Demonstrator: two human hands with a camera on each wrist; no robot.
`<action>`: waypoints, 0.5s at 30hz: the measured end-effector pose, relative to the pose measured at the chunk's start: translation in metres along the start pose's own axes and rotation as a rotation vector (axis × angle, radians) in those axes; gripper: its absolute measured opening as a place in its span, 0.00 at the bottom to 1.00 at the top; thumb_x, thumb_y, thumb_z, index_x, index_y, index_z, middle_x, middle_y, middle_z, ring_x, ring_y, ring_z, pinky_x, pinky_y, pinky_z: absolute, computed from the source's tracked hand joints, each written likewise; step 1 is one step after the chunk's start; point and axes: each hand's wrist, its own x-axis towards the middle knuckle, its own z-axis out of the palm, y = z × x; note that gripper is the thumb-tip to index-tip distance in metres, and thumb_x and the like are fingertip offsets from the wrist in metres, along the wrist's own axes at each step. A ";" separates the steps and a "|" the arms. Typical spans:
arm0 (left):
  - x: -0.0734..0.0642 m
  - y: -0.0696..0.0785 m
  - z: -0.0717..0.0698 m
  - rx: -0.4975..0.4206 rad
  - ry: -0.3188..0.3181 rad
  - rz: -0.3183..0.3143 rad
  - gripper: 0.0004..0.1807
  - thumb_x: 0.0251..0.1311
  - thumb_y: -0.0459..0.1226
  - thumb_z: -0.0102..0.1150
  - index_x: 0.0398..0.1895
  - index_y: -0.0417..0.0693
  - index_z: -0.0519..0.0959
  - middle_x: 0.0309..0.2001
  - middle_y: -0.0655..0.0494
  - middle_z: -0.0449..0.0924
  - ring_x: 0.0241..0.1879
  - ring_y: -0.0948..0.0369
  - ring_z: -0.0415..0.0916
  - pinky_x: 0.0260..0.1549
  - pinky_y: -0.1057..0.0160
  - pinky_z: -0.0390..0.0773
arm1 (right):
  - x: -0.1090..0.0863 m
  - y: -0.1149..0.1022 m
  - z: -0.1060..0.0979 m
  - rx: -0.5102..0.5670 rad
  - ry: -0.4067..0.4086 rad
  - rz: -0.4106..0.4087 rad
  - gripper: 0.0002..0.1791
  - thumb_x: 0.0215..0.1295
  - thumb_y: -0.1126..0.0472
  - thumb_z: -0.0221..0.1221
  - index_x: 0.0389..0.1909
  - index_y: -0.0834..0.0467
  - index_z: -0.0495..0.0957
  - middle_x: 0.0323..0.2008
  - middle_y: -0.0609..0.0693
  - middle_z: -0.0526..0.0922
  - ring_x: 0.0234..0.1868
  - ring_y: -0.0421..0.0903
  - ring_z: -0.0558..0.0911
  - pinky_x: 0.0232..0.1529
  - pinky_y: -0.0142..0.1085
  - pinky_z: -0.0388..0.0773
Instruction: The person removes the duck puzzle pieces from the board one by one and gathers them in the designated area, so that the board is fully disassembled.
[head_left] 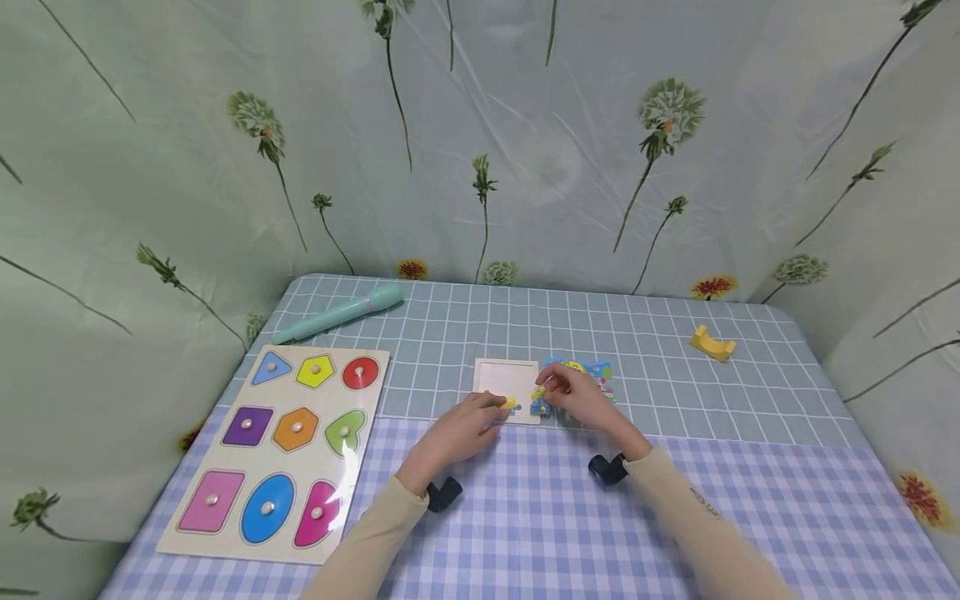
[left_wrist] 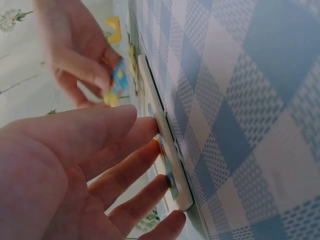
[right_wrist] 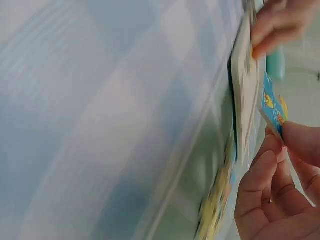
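Observation:
A small square wooden puzzle tray (head_left: pixel 504 374) lies near the middle of the table. My left hand (head_left: pixel 467 427) rests at its left side, fingers extended, the tips touching a yellow and blue puzzle piece (head_left: pixel 511 403) in the tray. Above the tray's right side my right hand (head_left: pixel 581 398) pinches another blue and yellow puzzle piece (right_wrist: pixel 272 104) between thumb and fingers. That piece is tilted up off the tray in the right wrist view. More colourful puzzle pieces (head_left: pixel 602 372) lie right of the tray, partly hidden under my right hand.
At left lies a large shape board (head_left: pixel 285 387) with knobbed coloured pieces. Behind it is a teal tapered stick (head_left: pixel 337 317). A yellow curved block (head_left: pixel 712 343) sits at the back right. Floral curtains (head_left: pixel 540 167) enclose the table's back and sides.

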 end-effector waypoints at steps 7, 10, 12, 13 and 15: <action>-0.001 -0.002 0.000 -0.008 0.002 0.000 0.17 0.67 0.36 0.55 0.56 0.39 0.78 0.63 0.47 0.69 0.64 0.49 0.62 0.61 0.53 0.64 | -0.023 0.017 -0.036 -0.001 0.056 0.149 0.08 0.59 0.74 0.59 0.39 0.69 0.75 0.31 0.54 0.78 0.32 0.46 0.75 0.32 0.33 0.73; -0.002 -0.004 -0.001 -0.014 0.001 -0.001 0.17 0.67 0.36 0.55 0.56 0.38 0.77 0.63 0.46 0.69 0.63 0.50 0.63 0.60 0.53 0.65 | -0.033 0.024 -0.047 -0.033 0.068 0.213 0.08 0.58 0.74 0.58 0.39 0.69 0.75 0.31 0.54 0.77 0.32 0.46 0.75 0.31 0.32 0.73; -0.002 -0.004 -0.002 -0.020 -0.004 -0.008 0.18 0.67 0.36 0.55 0.56 0.38 0.77 0.63 0.46 0.69 0.64 0.50 0.63 0.60 0.53 0.65 | -0.039 0.030 -0.052 -0.059 0.071 0.264 0.08 0.58 0.73 0.58 0.39 0.69 0.75 0.30 0.53 0.77 0.31 0.45 0.74 0.31 0.33 0.73; -0.002 -0.005 -0.002 -0.025 -0.006 -0.010 0.18 0.66 0.36 0.55 0.56 0.38 0.77 0.63 0.46 0.69 0.64 0.50 0.63 0.60 0.52 0.65 | -0.042 0.032 -0.053 -0.071 0.070 0.286 0.08 0.58 0.73 0.58 0.39 0.69 0.75 0.30 0.53 0.77 0.31 0.45 0.74 0.31 0.33 0.73; -0.002 -0.004 -0.003 -0.029 -0.010 -0.010 0.17 0.67 0.36 0.55 0.56 0.38 0.77 0.63 0.46 0.68 0.64 0.50 0.62 0.60 0.52 0.65 | -0.046 0.036 -0.056 -0.092 0.060 0.311 0.08 0.58 0.72 0.58 0.39 0.68 0.76 0.30 0.52 0.77 0.31 0.45 0.73 0.31 0.34 0.72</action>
